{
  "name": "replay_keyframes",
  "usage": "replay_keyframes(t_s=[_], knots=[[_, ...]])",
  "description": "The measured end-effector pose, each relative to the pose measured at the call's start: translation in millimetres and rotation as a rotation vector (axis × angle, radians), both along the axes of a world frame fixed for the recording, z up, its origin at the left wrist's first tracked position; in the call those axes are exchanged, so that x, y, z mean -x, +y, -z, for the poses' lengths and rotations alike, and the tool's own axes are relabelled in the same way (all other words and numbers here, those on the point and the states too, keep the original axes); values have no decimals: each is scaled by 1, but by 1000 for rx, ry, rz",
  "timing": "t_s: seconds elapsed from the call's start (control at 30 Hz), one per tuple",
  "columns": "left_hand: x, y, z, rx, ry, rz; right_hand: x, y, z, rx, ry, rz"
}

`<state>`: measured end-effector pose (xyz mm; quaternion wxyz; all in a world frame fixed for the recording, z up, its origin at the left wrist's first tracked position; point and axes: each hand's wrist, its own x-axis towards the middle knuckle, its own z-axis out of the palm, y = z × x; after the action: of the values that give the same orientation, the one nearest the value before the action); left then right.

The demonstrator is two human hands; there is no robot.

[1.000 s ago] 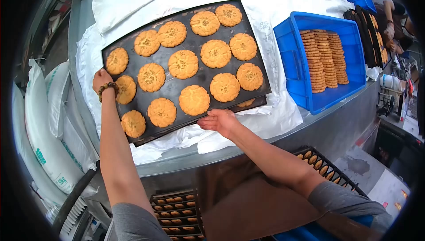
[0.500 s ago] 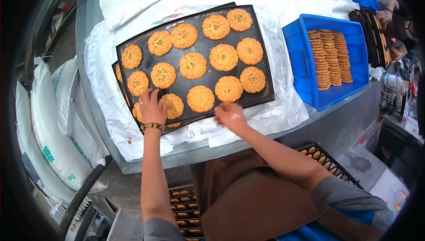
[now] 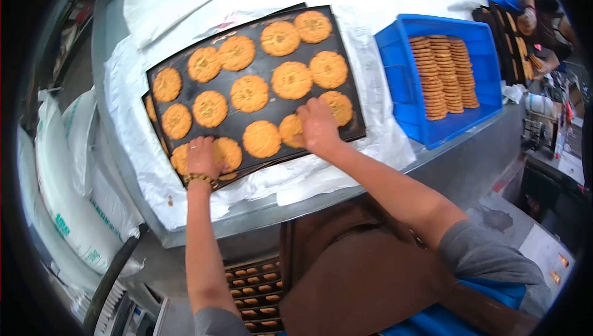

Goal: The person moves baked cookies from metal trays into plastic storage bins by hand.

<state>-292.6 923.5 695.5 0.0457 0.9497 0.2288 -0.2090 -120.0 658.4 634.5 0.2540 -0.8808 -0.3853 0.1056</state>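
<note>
A dark baking tray (image 3: 239,120) of round golden cookies with dark specks on top lies on white sheeting, with the edge of another tray showing beneath it. My left hand (image 3: 202,158), wearing a ring and a beaded bracelet, is at the tray's near-left corner. Its fingers and thumb close around the left side of a cookie (image 3: 229,153), and another cookie (image 3: 180,159) is partly hidden on its other side. At the near edge, my right hand (image 3: 320,127) has its fingers and thumb around the right side of a cookie (image 3: 289,131), covering part of it.
Right of the tray stands a blue crate (image 3: 395,104) holding stacked cookies (image 3: 454,76). Beyond it, a co-worker's hand (image 3: 527,21) is near dark trays (image 3: 494,46). White sacks (image 3: 74,194) stand at left. Racked trays of small baked pieces (image 3: 253,293) sit below the table edge.
My right hand has moved from the tray's near edge up onto a cookie. My left hand has lowered beside its cookie, with fingers drawn in. The view has shifted slightly.
</note>
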Motion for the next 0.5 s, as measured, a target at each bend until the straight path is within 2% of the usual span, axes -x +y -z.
replay_keyframes(t_s=[0.07,0.1,0.17,0.2,0.3,0.33,0.4,0.5], knots=[[14,13,20,24,-94,14,-6,-17,12,-101,250,-74],[13,15,21,44,-14,-24,-12,-25,14,-158,407,-89],[25,31,35,198,-22,-47,-34,-43,-13,-37,589,38],[29,34,31,244,-175,37,-49,-53,-16,-21,558,67],[0,3,-10,525,-166,-279,-71,-79,-11,-1,405,107],[-8,-11,-13,522,-160,-271,-78,-81,-8,78,377,110],[-25,-37,1,585,-261,-228,-84,-77,-1,159,313,109],[-43,-68,37,528,-301,-219,-86,-66,-9,255,388,144]])
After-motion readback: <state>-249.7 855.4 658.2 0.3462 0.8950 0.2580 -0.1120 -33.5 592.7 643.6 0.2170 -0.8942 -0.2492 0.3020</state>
